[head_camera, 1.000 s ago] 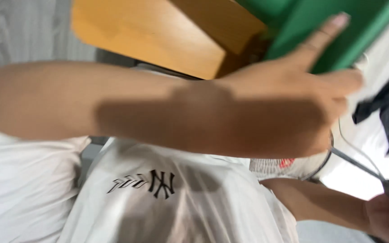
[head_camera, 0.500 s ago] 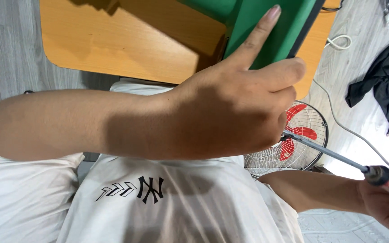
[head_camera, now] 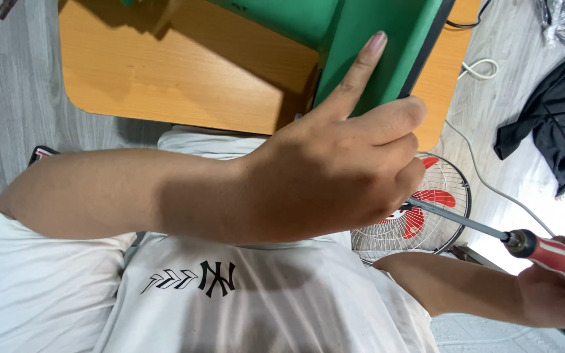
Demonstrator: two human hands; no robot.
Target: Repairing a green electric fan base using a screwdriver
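My left hand [head_camera: 335, 173] reaches across the middle of the view, back towards me. Its index finger lies flat on a green board [head_camera: 387, 39] with a black edge, and the other fingers curl at the board's lower corner. What the palm holds is hidden. My right hand [head_camera: 557, 297] at the lower right grips a screwdriver [head_camera: 560, 255] by its red and white handle. The metal shaft points up and left, and its tip disappears behind the curled fingers of my left hand.
The green board rests on a wooden table [head_camera: 184, 72] with a rounded corner. A floor fan [head_camera: 429, 209] with red blades stands below on the grey floor. A white cable [head_camera: 479, 65] and dark cloth [head_camera: 554, 124] lie to the right.
The screwdriver has come up from the lower right until its tip reaches my left hand's fingers. The left hand keeps its index finger on the green board while the view shifts.
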